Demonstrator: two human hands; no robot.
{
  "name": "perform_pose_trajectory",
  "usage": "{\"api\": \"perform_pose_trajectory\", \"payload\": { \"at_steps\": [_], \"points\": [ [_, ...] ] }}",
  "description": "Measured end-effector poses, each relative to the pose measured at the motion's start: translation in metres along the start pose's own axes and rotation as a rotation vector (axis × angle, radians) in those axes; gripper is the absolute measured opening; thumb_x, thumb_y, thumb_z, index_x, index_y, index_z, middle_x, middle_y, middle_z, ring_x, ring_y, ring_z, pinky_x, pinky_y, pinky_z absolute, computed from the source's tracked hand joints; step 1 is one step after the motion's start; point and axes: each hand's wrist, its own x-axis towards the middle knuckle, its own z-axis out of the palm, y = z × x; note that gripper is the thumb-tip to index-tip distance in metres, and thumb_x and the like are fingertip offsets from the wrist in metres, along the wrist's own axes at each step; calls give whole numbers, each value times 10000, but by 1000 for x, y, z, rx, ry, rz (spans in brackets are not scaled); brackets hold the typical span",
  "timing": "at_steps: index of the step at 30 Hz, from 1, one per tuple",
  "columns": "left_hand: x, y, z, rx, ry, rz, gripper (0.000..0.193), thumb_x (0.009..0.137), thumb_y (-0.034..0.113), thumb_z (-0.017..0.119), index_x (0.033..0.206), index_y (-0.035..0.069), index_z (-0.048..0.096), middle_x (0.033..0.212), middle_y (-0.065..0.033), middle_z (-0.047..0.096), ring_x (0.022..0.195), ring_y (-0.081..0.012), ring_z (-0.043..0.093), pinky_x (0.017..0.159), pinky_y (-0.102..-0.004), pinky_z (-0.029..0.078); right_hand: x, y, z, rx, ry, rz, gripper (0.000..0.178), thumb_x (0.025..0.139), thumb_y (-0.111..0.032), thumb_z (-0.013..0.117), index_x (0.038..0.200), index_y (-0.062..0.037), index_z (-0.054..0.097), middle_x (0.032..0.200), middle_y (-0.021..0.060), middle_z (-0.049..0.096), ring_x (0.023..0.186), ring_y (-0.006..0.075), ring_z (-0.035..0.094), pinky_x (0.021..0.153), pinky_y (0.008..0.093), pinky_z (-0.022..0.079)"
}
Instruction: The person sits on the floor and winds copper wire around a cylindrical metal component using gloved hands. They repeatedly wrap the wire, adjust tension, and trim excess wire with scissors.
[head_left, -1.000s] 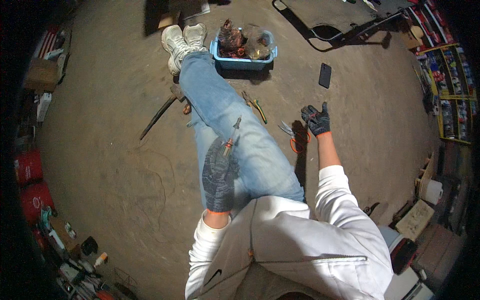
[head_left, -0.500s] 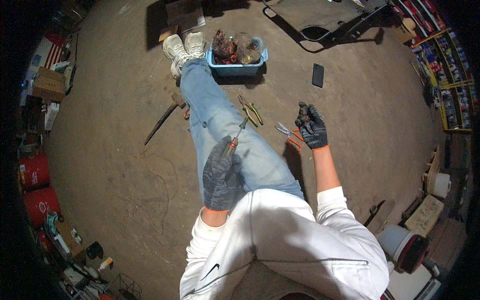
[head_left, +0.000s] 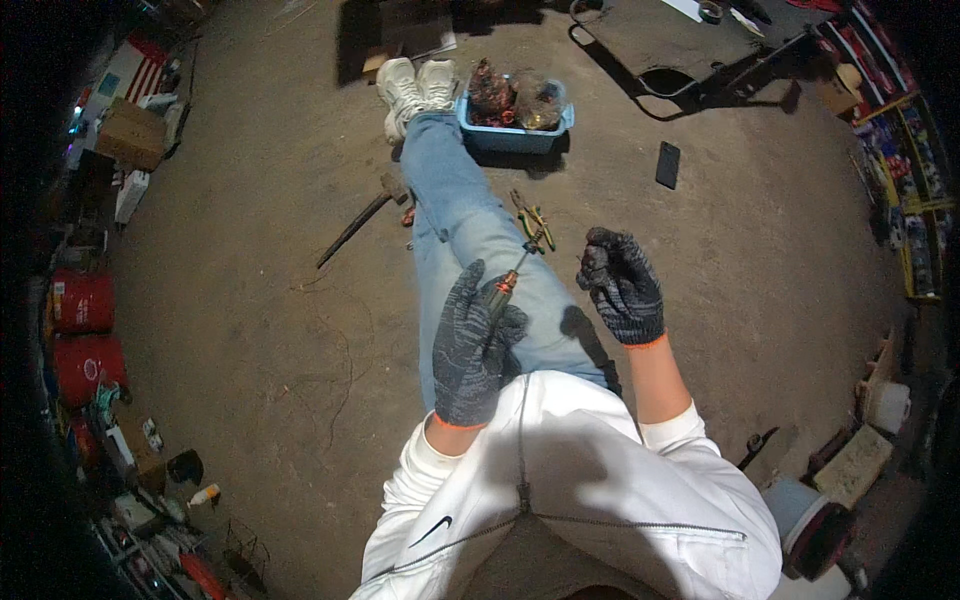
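My left hand (head_left: pixel 467 345), in a grey-black knit glove with an orange cuff, holds a screwdriver (head_left: pixel 503 292) with a dark handle and red-orange markings. Its metal shaft points up and away over my jeans, with a small dark piece at the tip. My right hand (head_left: pixel 622 285), gloved alike, hovers to the right of the tip with its fingers curled together; what they hold, if anything, cannot be made out. Pliers (head_left: pixel 535 220) with green and yellow handles lie on the floor past my leg. The scissors seen earlier are out of sight.
A blue plastic bin (head_left: pixel 513 140) with bagged scrap stands by my shoes (head_left: pixel 405 98). Left of my leg lies a hammer (head_left: pixel 365 220). A black phone (head_left: pixel 668 165) rests on the floor at right, a folding chair (head_left: pixel 680 85) beyond it. Red cans (head_left: pixel 85 300) stand far left.
The view has shifted, so the surroundings sit further right. My right hand has come nearer to my left hand and the screwdriver. The orange-handled scissors no longer show.
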Motion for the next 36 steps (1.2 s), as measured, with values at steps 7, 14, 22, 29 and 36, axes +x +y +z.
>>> {"api": "perform_pose_trajectory", "payload": {
  "at_steps": [7,14,22,29,36],
  "points": [
    [-9,23,-20,292,-105,147,461,873,128,532,1274,-25,363,1191,-151,499,951,-191,575,767,-297,498,-31,6,59,-1329,-299,-304,248,817,-213,630,944,-1,606,750,35,602,642,117,562,581,275,450],
    [-18,34,-21,-831,53,-353,538,859,165,570,1285,-49,320,1205,-162,496,1017,-219,557,848,-310,481,-46,12,87,-1175,-187,-192,199,771,-141,663,899,10,635,757,62,645,688,118,587,625,265,467],
    [-21,35,-19,-758,108,-239,532,779,90,650,1221,-71,400,1132,-186,555,1048,-216,554,878,-311,469,-50,5,101,-1176,-110,-33,217,797,-180,615,923,-6,648,811,113,661,697,165,615,658,288,484],
    [-21,30,-21,-376,46,-260,512,827,158,610,1243,-43,388,1148,-174,549,994,-212,574,827,-294,485,-49,5,100,-1150,-108,-75,190,774,-184,631,867,-18,638,748,68,625,657,130,571,618,264,448],
    [-20,34,-25,-454,29,-294,475,896,164,514,1292,-21,328,1187,-142,518,970,-202,571,758,-287,504,-44,9,90,-893,-39,-36,154,806,-176,612,778,-26,596,613,-23,499,527,54,443,475,210,352]
  ]
}}
